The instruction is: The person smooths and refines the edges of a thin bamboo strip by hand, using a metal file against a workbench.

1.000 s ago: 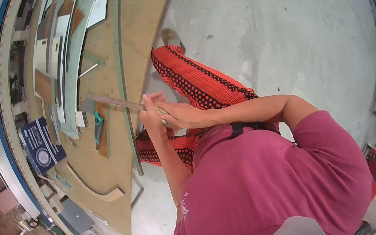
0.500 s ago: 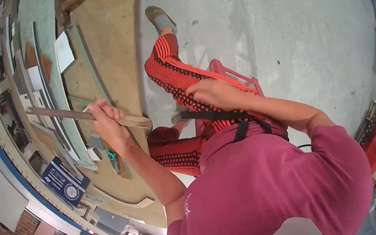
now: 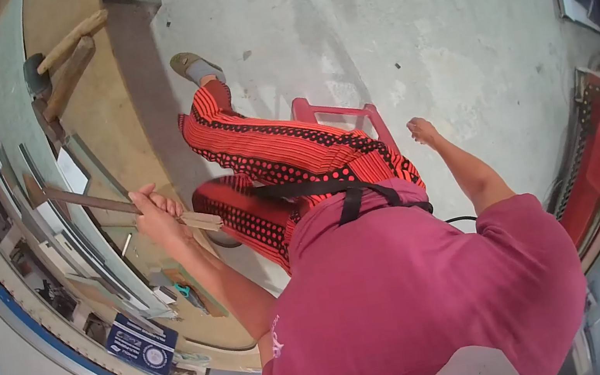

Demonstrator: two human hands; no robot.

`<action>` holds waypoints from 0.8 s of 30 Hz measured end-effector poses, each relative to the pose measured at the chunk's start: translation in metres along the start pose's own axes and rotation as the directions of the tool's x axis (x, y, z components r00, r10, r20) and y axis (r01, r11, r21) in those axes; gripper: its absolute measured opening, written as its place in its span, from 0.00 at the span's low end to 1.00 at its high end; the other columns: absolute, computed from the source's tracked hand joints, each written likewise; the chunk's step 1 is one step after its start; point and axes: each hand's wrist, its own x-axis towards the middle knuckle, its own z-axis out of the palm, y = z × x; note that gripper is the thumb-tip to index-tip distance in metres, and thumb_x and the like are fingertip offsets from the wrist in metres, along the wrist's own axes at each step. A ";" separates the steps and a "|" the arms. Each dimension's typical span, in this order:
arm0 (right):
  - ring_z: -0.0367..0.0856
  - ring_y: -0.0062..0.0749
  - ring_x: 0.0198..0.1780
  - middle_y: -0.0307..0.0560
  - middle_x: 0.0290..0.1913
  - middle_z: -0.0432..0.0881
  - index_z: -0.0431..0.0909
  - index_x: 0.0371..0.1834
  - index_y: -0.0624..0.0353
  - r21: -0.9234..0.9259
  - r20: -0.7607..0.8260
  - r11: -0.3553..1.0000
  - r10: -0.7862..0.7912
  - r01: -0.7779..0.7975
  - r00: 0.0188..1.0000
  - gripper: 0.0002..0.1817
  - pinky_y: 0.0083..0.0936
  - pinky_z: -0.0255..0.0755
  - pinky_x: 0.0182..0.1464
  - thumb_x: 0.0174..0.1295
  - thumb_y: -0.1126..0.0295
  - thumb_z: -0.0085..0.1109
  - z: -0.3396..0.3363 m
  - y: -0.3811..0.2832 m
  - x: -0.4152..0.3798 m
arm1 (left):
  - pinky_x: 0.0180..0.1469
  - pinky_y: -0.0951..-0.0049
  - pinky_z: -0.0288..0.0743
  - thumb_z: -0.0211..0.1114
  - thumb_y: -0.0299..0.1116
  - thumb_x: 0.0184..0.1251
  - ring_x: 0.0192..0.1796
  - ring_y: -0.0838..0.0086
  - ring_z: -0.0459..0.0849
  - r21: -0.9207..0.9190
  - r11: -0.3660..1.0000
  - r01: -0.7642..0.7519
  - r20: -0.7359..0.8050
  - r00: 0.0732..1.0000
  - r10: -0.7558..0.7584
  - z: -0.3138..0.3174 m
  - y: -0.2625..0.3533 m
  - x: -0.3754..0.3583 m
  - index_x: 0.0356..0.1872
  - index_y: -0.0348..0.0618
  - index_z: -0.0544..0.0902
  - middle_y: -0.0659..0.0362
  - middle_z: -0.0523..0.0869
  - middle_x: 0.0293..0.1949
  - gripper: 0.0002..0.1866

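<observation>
Wood-handled flat bar point(image 3: 94, 200) is sitting in my left hand point(image 3: 156, 209), fingers closing around it, far end pointing over the workbench point(image 3: 98, 102). Right hand point(image 3: 423, 130) is hanging half-open, holding nothing visible, out past the red stool point(image 3: 343, 109). 2 wooden tool handles point(image 3: 71, 78) are lying on the workbench.

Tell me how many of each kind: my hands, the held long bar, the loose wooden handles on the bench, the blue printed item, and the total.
Left hand and right hand: 2
Held long bar: 1
Loose wooden handles: 2
Blue printed item: 1
Total: 6
</observation>
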 end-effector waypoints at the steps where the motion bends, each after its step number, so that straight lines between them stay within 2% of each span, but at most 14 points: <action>1: 0.77 0.25 0.24 0.43 0.27 0.79 0.77 0.43 0.56 0.206 0.053 0.950 0.230 -0.236 0.972 0.17 0.24 0.72 0.22 0.65 0.56 0.44 -0.005 -0.016 -0.008 | 0.18 0.79 0.52 0.51 0.52 0.76 0.16 0.84 0.57 0.011 1.000 0.005 0.007 1.000 -0.005 0.005 0.002 -0.005 0.38 0.40 0.76 0.69 0.58 0.17 0.22; 2: 0.77 0.25 0.24 0.43 0.27 0.79 0.77 0.43 0.56 0.211 0.052 0.950 0.226 -0.232 0.973 0.17 0.24 0.72 0.22 0.65 0.56 0.44 -0.006 -0.026 -0.010 | 0.18 0.79 0.52 0.51 0.52 0.75 0.16 0.84 0.56 0.020 1.000 0.010 0.010 1.000 -0.010 0.009 0.002 -0.010 0.40 0.40 0.76 0.70 0.57 0.17 0.22; 4: 0.77 0.27 0.23 0.43 0.27 0.79 0.77 0.45 0.57 0.126 0.072 0.991 0.040 -0.049 0.997 0.18 0.24 0.74 0.23 0.65 0.55 0.45 0.002 -0.034 -0.009 | 0.18 0.79 0.52 0.51 0.53 0.75 0.16 0.84 0.57 0.042 0.999 -0.005 0.025 1.000 0.004 0.008 0.000 -0.020 0.40 0.40 0.76 0.70 0.58 0.16 0.22; 8: 0.80 0.29 0.25 0.45 0.28 0.81 0.77 0.47 0.58 0.226 0.101 0.968 0.089 -0.110 0.991 0.19 0.25 0.75 0.24 0.65 0.55 0.45 0.003 -0.077 -0.004 | 0.17 0.79 0.51 0.51 0.53 0.75 0.15 0.85 0.57 0.043 0.999 -0.025 0.042 0.999 0.023 -0.009 -0.004 -0.035 0.40 0.40 0.77 0.70 0.58 0.16 0.23; 10: 0.84 0.53 0.36 0.59 0.40 0.83 0.77 0.40 0.61 0.054 0.042 0.990 -0.130 0.128 0.991 0.16 0.42 0.79 0.38 0.64 0.60 0.47 0.014 -0.087 0.009 | 0.16 0.79 0.51 0.51 0.53 0.75 0.15 0.85 0.57 0.022 0.999 -0.035 0.007 0.999 0.035 -0.018 -0.007 -0.042 0.40 0.40 0.77 0.70 0.58 0.16 0.23; 11: 0.83 0.57 0.39 0.60 0.37 0.84 0.77 0.44 0.61 -0.156 0.088 0.904 -0.389 0.398 0.917 0.17 0.46 0.77 0.43 0.65 0.59 0.46 0.012 -0.087 0.015 | 0.16 0.79 0.50 0.52 0.53 0.75 0.14 0.85 0.56 0.014 0.999 -0.040 -0.009 0.999 0.040 -0.023 -0.007 -0.045 0.39 0.40 0.77 0.70 0.58 0.16 0.23; 12: 0.83 0.57 0.39 0.60 0.37 0.84 0.77 0.44 0.61 -0.154 0.087 0.902 -0.394 0.403 0.915 0.17 0.46 0.77 0.43 0.65 0.59 0.46 0.012 -0.094 0.016 | 0.16 0.79 0.50 0.52 0.53 0.75 0.14 0.85 0.56 0.016 0.999 -0.046 -0.011 0.999 0.047 -0.028 -0.007 -0.047 0.39 0.40 0.77 0.70 0.58 0.16 0.23; 14: 0.83 0.55 0.39 0.59 0.34 0.84 0.77 0.44 0.61 -0.032 0.055 0.975 -0.218 0.220 0.974 0.17 0.48 0.76 0.43 0.65 0.59 0.46 0.010 -0.113 0.020 | 0.16 0.79 0.52 0.50 0.52 0.76 0.15 0.85 0.57 0.056 0.998 -0.033 -0.041 0.999 0.035 -0.036 -0.008 -0.053 0.38 0.38 0.76 0.70 0.58 0.16 0.23; 15: 0.83 0.56 0.40 0.60 0.35 0.84 0.78 0.42 0.61 0.044 -0.006 0.962 -0.269 0.269 0.963 0.17 0.49 0.75 0.44 0.65 0.59 0.46 0.013 -0.114 0.020 | 0.16 0.79 0.52 0.50 0.52 0.76 0.15 0.86 0.56 0.084 0.996 -0.024 -0.055 0.998 0.028 -0.041 -0.008 -0.055 0.39 0.38 0.76 0.70 0.57 0.16 0.23; 18: 0.85 0.49 0.37 0.58 0.35 0.84 0.78 0.49 0.63 0.002 0.120 0.987 -0.158 0.159 0.980 0.22 0.42 0.77 0.42 0.67 0.56 0.46 0.027 -0.114 0.034 | 0.16 0.80 0.51 0.50 0.51 0.76 0.15 0.86 0.56 0.069 0.998 0.003 -0.095 0.995 0.004 -0.053 -0.015 -0.048 0.39 0.39 0.76 0.70 0.57 0.16 0.22; 19: 0.84 0.56 0.39 0.62 0.36 0.84 0.78 0.49 0.63 -0.048 0.051 0.969 -0.241 0.243 0.969 0.22 0.47 0.75 0.44 0.67 0.56 0.46 0.036 -0.111 0.034 | 0.16 0.80 0.51 0.50 0.51 0.76 0.15 0.86 0.56 0.081 0.996 0.020 -0.097 0.995 -0.012 -0.056 -0.016 -0.045 0.38 0.39 0.75 0.70 0.57 0.16 0.22; 20: 0.84 0.56 0.39 0.62 0.36 0.84 0.78 0.49 0.63 -0.049 0.074 0.970 -0.233 0.236 0.970 0.22 0.47 0.75 0.44 0.67 0.56 0.46 0.041 -0.107 0.032 | 0.16 0.80 0.51 0.50 0.51 0.76 0.15 0.86 0.56 0.094 0.995 0.038 -0.108 0.994 -0.028 -0.058 -0.020 -0.042 0.38 0.39 0.75 0.70 0.57 0.16 0.22; 22: 0.82 0.61 0.41 0.64 0.37 0.83 0.77 0.49 0.63 -0.222 0.116 0.942 -0.230 0.251 0.966 0.22 0.49 0.74 0.45 0.67 0.55 0.46 0.037 -0.115 0.025 | 0.16 0.80 0.50 0.50 0.51 0.76 0.15 0.86 0.56 0.095 0.992 0.078 -0.140 0.988 -0.064 -0.055 -0.021 -0.038 0.38 0.39 0.75 0.70 0.57 0.16 0.22; 24: 0.82 0.62 0.41 0.64 0.38 0.83 0.78 0.48 0.62 -0.186 0.105 0.938 -0.277 0.293 0.955 0.21 0.49 0.74 0.46 0.67 0.55 0.46 0.039 -0.111 0.025 | 0.16 0.80 0.50 0.50 0.51 0.77 0.15 0.86 0.56 0.067 0.995 0.073 -0.134 0.989 -0.063 -0.053 -0.023 -0.033 0.38 0.39 0.75 0.70 0.57 0.16 0.22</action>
